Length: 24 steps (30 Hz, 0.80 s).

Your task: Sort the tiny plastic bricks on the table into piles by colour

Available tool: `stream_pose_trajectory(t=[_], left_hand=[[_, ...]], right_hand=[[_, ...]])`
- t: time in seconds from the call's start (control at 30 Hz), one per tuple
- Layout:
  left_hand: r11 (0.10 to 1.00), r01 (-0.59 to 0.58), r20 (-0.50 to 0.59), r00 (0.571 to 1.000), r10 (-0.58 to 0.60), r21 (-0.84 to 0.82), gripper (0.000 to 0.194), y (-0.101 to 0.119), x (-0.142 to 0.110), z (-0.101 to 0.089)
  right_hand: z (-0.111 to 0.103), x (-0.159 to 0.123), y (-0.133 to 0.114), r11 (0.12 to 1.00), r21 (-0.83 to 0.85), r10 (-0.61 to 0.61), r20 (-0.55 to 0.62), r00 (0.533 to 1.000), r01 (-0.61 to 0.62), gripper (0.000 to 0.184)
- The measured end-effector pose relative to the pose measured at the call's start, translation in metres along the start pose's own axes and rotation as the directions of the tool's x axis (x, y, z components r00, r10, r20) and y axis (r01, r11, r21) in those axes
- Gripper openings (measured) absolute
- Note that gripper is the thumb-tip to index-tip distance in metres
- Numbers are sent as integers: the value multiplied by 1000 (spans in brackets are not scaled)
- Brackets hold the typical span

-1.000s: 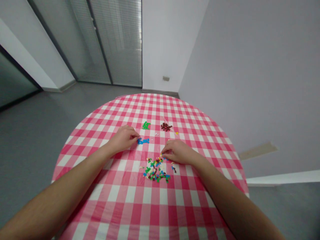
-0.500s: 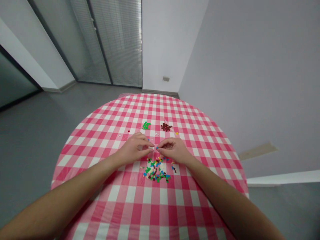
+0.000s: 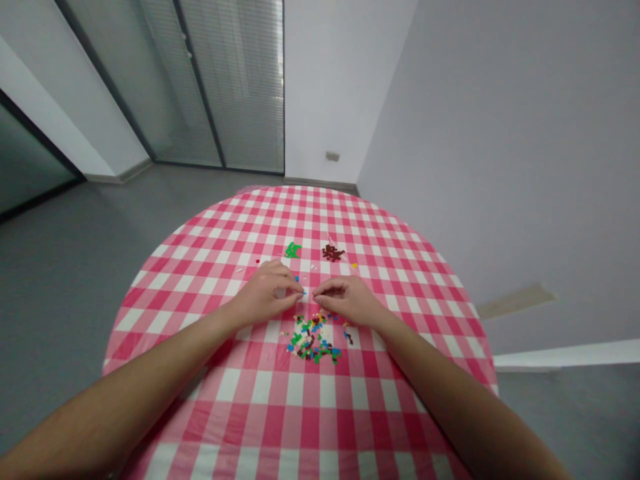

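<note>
My left hand (image 3: 267, 293) and my right hand (image 3: 347, 299) meet fingertip to fingertip above the round table (image 3: 300, 413) with its pink-and-white checked cloth. Both hands are pinched closed. A tiny blue piece (image 3: 303, 291) shows at my left fingertips, right between the two hands; which hand grips it is hard to tell. Just below the hands lies a mixed pile of small coloured pieces (image 3: 314, 339). The blue pieces seen earlier on the cloth are mostly hidden behind my left hand.
Farther back on the cloth lie a small green heap (image 3: 293, 251), a dark brown heap (image 3: 333, 253), a single yellow piece (image 3: 354, 266) and a red one (image 3: 258, 261). Grey floor and walls surround the table.
My left hand moved right from the blue pieces and my right hand rose from the mixed pile; the two came together in the middle and now hold nearly still.
</note>
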<state>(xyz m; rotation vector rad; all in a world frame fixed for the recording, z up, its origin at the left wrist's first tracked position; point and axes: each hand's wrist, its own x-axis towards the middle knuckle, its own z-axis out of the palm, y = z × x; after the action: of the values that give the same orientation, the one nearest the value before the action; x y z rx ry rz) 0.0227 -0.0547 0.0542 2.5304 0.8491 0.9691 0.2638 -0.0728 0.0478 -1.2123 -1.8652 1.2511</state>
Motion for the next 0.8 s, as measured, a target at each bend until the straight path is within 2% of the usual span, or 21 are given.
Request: stream_pose_trajectory(t=[0.07, 0.13, 0.2, 0.3, 0.53, 0.67, 0.8], left_hand=[[999, 30, 64, 997, -33, 39, 14, -13, 0, -12], [996, 76, 166, 982, -84, 53, 13, -28, 0, -24], [983, 140, 220, 962, -163, 117, 15, -40, 0, -35], [963, 217, 265, 930, -254, 160, 15, -50, -1, -43], [930, 325, 298, 883, -363, 170, 16, -52, -3, -41], [928, 345, 274, 887, -371, 141, 16, -51, -3, -35], [937, 315, 249, 905, -345, 155, 22, -49, -3, -30]], right_hand=[[-11, -2, -6, 979, -201, -20, 34, 999, 26, 16], [-20, -4, -11, 921, -383, -18, 145, 989, 73, 13], [-27, -6, -15, 872, -477, 27, 262, 965, 106, 12], [-29, -8, -17, 860, -502, 77, 317, 945, 98, 9], [-32, -10, -12, 886, -446, 38, 341, 939, 126, 4], [-35, -10, -8, 878, -459, 43, 356, 934, 135, 10], [-34, -9, -9, 851, -500, 43, 369, 928, 160, 12]])
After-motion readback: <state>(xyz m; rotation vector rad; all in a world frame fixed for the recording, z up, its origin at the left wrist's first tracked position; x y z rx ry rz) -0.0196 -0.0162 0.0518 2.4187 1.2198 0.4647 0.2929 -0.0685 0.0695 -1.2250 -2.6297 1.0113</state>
